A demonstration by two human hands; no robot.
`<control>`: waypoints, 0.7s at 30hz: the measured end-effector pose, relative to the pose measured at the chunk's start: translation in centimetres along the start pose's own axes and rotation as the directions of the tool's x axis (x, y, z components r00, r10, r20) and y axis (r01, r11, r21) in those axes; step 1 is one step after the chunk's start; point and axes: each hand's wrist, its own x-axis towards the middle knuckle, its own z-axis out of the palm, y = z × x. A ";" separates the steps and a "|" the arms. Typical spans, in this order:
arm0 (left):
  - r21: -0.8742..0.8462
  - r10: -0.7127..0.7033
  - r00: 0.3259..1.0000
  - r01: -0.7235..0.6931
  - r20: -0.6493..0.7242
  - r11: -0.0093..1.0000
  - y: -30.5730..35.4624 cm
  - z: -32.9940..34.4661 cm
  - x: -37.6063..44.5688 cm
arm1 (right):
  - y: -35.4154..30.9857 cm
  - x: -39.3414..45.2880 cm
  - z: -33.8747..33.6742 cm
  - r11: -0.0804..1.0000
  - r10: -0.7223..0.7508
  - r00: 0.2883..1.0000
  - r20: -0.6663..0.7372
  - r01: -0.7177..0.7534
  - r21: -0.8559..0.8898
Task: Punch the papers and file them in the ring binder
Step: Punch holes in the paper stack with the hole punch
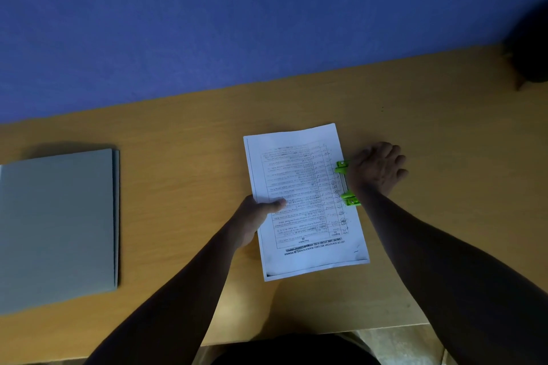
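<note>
White papers (305, 201) sit mid-desk with one long edge in the green punch (346, 184) — right hand (378, 169) pressing it flat-palmed, left hand (258, 213) pinching the opposite edge — so any slip would skew the holes for the grey binder (59, 225) well apart.

The surface (178, 157) looked like matt tan wood laminate. Papers (299, 195) were plain white printed sheets, and the punch (345, 184) beside them was glossy green plastic. Binder (56, 225) left of the papers: smooth matt grey.
</note>
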 end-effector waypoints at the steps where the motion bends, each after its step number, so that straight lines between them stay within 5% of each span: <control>1: 0.002 -0.002 1.000 0.002 -0.001 1.000 0.1 -0.1 0.0 | -0.1 0.0 0.0 1.000 0.003 1.000 0.001 -0.003 0.002; 21: 0.015 0.009 1.000 -0.009 0.009 1.000 -0.3 -0.2 0.3 | -0.2 -0.2 -0.2 0.999 0.013 1.000 -0.011 -0.014 -0.046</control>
